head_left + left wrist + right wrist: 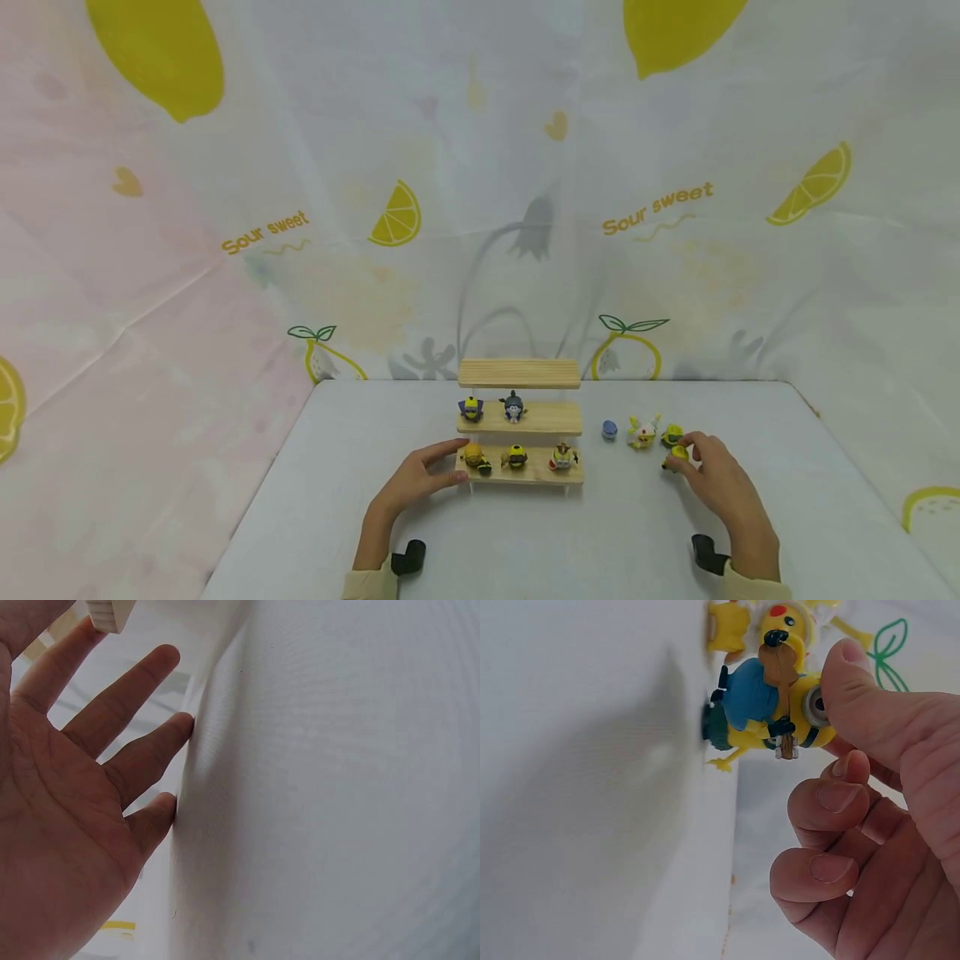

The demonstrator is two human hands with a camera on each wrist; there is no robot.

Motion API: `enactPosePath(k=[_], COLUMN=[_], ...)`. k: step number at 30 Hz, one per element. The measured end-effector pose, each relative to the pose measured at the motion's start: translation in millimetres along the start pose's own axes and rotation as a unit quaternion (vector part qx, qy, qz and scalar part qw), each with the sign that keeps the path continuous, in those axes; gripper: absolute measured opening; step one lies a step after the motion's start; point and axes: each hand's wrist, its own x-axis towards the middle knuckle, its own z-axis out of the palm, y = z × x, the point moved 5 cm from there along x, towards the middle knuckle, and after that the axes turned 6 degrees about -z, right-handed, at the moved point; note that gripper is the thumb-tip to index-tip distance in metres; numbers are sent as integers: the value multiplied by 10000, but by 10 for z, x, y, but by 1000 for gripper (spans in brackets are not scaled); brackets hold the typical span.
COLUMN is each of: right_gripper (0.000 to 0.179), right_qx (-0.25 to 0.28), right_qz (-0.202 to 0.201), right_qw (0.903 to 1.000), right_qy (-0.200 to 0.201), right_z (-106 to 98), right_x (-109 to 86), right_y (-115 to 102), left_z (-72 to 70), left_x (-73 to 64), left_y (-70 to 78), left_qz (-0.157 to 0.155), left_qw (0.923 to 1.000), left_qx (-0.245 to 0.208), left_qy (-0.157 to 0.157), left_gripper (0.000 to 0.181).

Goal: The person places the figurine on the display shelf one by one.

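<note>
My right hand (716,477) pinches a yellow minion figurine (751,701) by its head between thumb and fingers. In the right wrist view the figurine has one grey-rimmed eye, blue overalls and a small brown guitar. Its feet are close over the white table. Beside the three-tier wooden display shelf (519,374) is my left hand (416,479), fingers fairly straight and spread, thumb and index fingertip at the lowest tier's left end. On that tier stand an orange-headed figurine (472,454), a yellow-and-black one (516,455) and a white-and-red one (562,457).
The middle tier bears a purple-and-yellow figurine (471,408) and a dark-haired one (513,407). Right of the shelf stand a small blue figurine (609,430), a white-and-yellow eared one (642,433) and a yellow-green one (672,434). A lemon-print cloth (480,167) hangs behind the table.
</note>
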Motion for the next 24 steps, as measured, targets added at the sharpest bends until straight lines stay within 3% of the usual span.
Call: enactPosePath(k=[10,24], right_gripper=[47,41], right_qx=[33,0], right_qz=[-326,-814], right_qw=[9992,9950], right_qy=[220,573], right_z=[-132,-286], right_x=[-8,32], right_y=[-158,-611], left_z=[-2,-4], left_x=[-10,-4], left_y=[9,-6], left_qz=[-23,9], left_qw=[9999,9999], left_qx=[-127,-99], left_qy=[-12,-32], left_gripper=[55,55])
